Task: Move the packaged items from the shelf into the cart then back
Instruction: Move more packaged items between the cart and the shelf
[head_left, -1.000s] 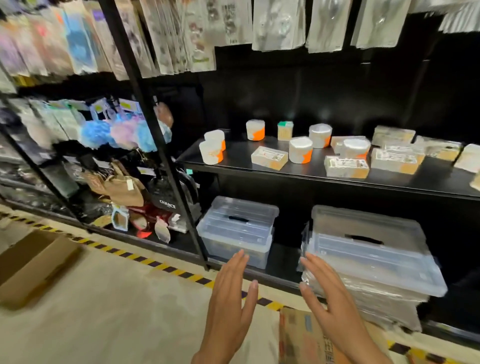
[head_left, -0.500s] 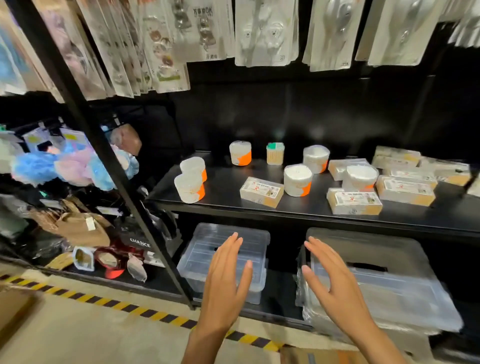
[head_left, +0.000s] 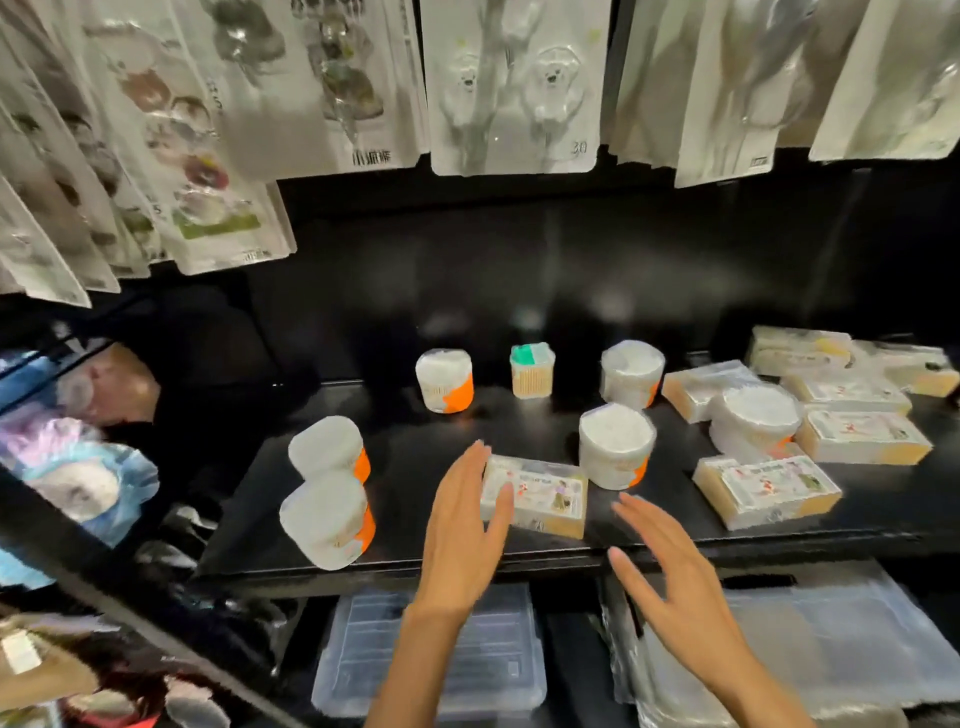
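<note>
Packaged box (head_left: 535, 494) lies near the shelf (head_left: 415, 564) front edge; both hands, left (head_left: 465, 525) and right (head_left: 670, 558), reach with straight fingers, holding nothing. Next, I judge: clasp it and lift.

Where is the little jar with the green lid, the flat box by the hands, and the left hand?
green-lidded jar (head_left: 531, 370): head view, on its clear side wall.
flat box (head_left: 545, 493): head view, on its printed top label.
left hand (head_left: 462, 525): head view, on the back of the hand.
</note>
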